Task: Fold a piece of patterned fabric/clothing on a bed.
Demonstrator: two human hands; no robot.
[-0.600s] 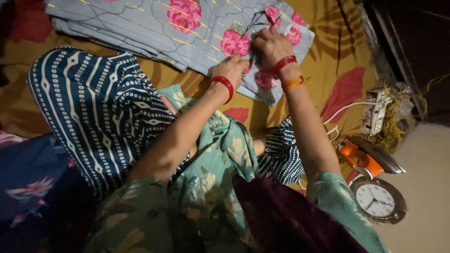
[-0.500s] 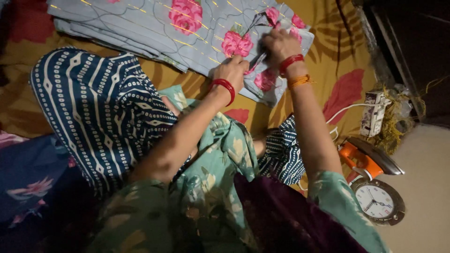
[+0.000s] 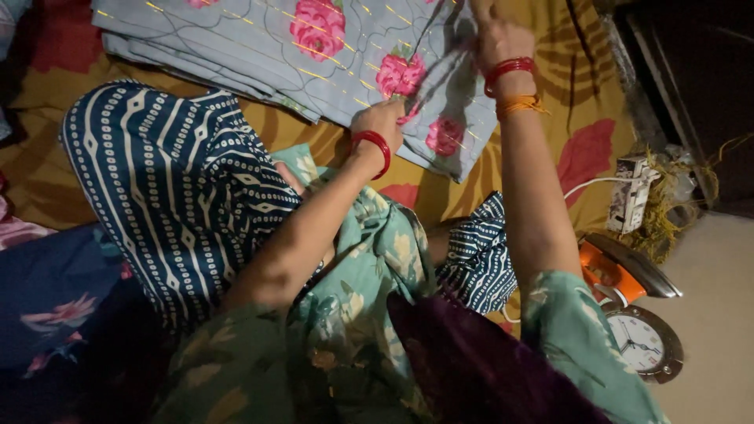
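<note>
While the folded grey-blue floral fabric (image 3: pixel 314 47) lies spread across the yellow sheet (image 3: pixel 573 102) ahead of the seated person, both hands work at its near right corner. Farthest left, the navy striped knee (image 3: pixel 173 188) sits just below the fabric's near edge, clear of the hands. Moving right, the left hand (image 3: pixel 381 122), with a red bangle at the wrist, is pinched closed on the cloth close to a pink rose print, at the low end of a raised fold. From there the fold (image 3: pixel 440 74) runs as a taut ridge up and to the right, so its long axis slants away from the body toward the upper right. At its far end the right hand (image 3: pixel 495 35), with red and orange bands on the wrist, grips the cloth closed; its fingertips are partly cut off by the frame's top edge. The left hand is nearer the body, the right farther out. Well apart to the right stand a white power strip (image 3: pixel 628 196), an orange iron (image 3: pixel 620 271) and a round clock (image 3: pixel 644 345).
</note>
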